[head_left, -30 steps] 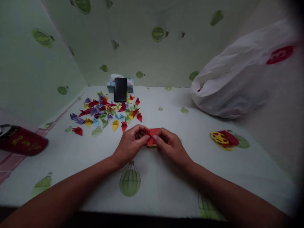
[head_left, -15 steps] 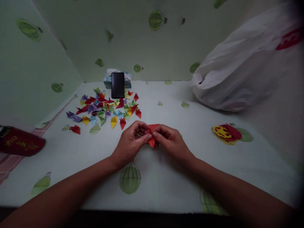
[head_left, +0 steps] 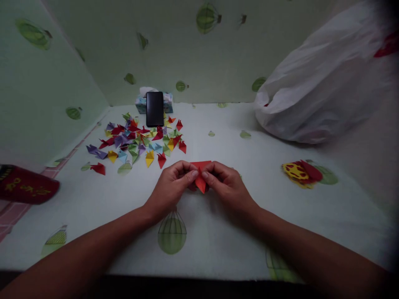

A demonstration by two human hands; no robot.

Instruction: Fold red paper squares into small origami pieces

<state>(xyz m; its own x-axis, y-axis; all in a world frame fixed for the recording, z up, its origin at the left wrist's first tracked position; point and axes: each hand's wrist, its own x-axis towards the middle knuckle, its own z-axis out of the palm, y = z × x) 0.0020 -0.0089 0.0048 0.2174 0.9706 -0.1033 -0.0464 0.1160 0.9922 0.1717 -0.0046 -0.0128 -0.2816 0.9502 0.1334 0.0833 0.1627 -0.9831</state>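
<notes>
One left hand (head_left: 174, 180) & one right hand (head_left: 227, 182) pinch folded red paper (head_left: 201, 182), thumbs close, near ctr; uneven pull could prob. skew or tear it.

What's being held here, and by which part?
A folded red-orange paper: the left hand pinches its left side, the right hand its right side.

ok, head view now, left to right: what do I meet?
red can → folded paper pieces → red paper between left hand and right hand → yellow and red flat pieces. Left out for overlap: phone, tissue box, white bag.
</notes>
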